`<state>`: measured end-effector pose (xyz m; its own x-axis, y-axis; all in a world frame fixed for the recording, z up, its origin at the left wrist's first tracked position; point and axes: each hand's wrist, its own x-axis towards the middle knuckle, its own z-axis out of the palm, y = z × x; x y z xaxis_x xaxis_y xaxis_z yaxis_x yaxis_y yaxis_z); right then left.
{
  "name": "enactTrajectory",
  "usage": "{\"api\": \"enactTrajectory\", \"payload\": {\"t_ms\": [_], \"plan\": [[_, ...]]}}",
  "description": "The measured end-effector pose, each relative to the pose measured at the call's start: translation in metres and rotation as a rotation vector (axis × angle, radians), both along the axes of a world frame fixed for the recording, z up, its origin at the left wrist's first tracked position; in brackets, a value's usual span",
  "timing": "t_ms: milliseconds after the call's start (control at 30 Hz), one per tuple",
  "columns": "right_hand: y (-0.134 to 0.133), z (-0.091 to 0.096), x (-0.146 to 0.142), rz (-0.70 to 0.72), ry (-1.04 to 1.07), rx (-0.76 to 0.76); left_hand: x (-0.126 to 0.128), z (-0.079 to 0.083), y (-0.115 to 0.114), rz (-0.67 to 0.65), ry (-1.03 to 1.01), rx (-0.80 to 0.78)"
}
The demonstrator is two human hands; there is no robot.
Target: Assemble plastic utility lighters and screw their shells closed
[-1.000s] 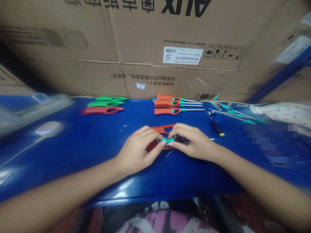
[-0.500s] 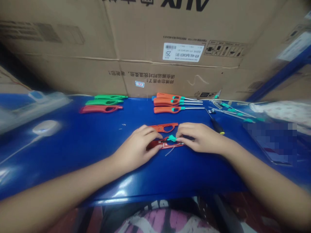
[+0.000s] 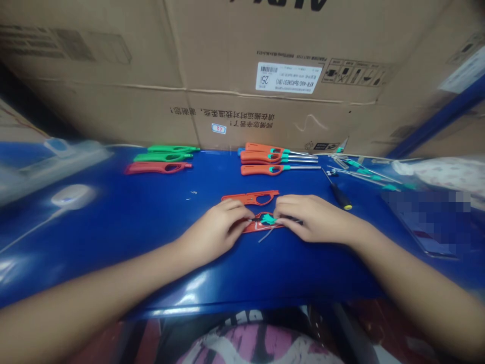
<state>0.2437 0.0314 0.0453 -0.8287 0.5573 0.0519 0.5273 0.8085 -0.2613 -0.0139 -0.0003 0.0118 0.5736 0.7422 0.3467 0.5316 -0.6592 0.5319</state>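
An orange lighter half-shell (image 3: pixel 250 228) lies on the blue table with a green trigger piece (image 3: pixel 268 219) over it and a thin pale tube (image 3: pixel 267 234) hanging off its near side. My left hand (image 3: pixel 223 225) is closed in a pinch on a small black part (image 3: pixel 257 219) at the trigger's left. At the trigger's right edge, the fingers of my right hand (image 3: pixel 308 218) are pinched on the green piece; a dark rod-like part shows beneath them. Just beyond both hands rests the other orange half-shell (image 3: pixel 257 197), its inside facing up.
Orange long-nosed lighters (image 3: pixel 261 170) lie at the back, with green and red handles (image 3: pixel 159 167) to their left. A screwdriver (image 3: pixel 339 194), loose metal rods with green parts (image 3: pixel 373 175) and a dark pixelated flat object (image 3: pixel 428 227) are on the right. A cardboard box (image 3: pixel 212 60) stands behind.
My left fingers have moved from the shell's near edge up to the black part beside the trigger. My right hand stays at the trigger, slightly lower.
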Motion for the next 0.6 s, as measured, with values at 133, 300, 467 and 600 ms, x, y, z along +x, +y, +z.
{"api": "enactTrajectory", "payload": {"t_ms": [133, 300, 467, 600], "plan": [[-0.0007, -0.0013, -0.0028, 0.001, -0.06, 0.055, 0.0002, -0.0009, 0.0011, -0.003, -0.003, 0.004], [-0.0006, -0.0045, -0.0036, 0.028, -0.05, 0.066, 0.0009, 0.0, 0.0002, -0.007, -0.032, -0.009], [-0.0012, -0.006, -0.0035, 0.076, 0.004, 0.042, 0.0014, 0.0006, -0.0008, 0.001, -0.05, -0.069], [-0.0024, -0.0076, -0.0048, 0.115, 0.043, 0.073, 0.0022, 0.0018, -0.0016, 0.016, -0.046, -0.129]]}}
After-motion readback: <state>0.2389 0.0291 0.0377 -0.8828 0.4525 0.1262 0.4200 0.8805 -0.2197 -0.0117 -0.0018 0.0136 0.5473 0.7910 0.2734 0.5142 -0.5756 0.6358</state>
